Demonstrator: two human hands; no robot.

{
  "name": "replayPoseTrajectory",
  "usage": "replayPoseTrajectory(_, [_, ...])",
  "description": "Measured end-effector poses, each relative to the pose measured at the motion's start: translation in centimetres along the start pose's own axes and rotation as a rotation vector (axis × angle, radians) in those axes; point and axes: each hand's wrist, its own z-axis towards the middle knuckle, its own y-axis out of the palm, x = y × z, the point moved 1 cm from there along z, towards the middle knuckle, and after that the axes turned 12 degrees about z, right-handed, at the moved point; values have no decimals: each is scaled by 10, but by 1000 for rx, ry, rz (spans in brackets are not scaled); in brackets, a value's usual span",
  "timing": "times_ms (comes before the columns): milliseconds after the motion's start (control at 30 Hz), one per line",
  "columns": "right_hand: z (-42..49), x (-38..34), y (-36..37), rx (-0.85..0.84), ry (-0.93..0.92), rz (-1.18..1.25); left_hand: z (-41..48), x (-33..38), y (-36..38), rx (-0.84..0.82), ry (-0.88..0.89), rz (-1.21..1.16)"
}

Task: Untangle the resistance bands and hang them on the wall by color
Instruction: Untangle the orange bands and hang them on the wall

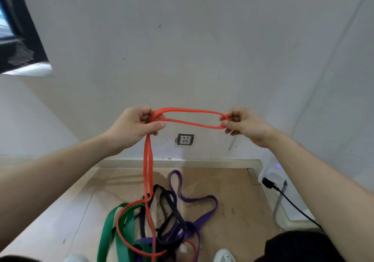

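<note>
A thin red resistance band (190, 117) is stretched into a flat loop between my two hands in front of the wall. My left hand (134, 126) pinches its left end, and my right hand (245, 125) pinches its right end. From my left hand two red strands drop straight down to the floor and curl through a tangled heap there. In that heap lie a wide green band (108, 231), a black band (170, 205) and a purple band (199, 205), crossing one another.
A wall socket (184, 139) sits low on the white wall (182, 49) behind the red loop. A black plug and cable (283, 195) run along the floor at the right. My white shoe (224, 256) stands beside the heap. A dark window frame (22, 39) is at upper left.
</note>
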Motion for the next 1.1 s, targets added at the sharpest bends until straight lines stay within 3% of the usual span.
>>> replayPoseTrajectory(233, [-4, 18, 47, -260, 122, -228, -5, 12, -13, 111, 44, -119])
replayPoseTrajectory(367, [-8, 9, 71, -385, 113, -273, -10, 20, -17, 54, 126, -28])
replayPoseTrajectory(567, [-15, -48, 100, -329, -189, -144, -16, 30, -9, -31, 227, 63])
replayPoseTrajectory(800, [-19, -61, 114, -273, -227, -48, -13, 24, -14, -18, 244, 87])
replayPoseTrajectory(1100, [-20, -86, 90, -68, -411, 7, -17, 11, 2, -187, 162, 132])
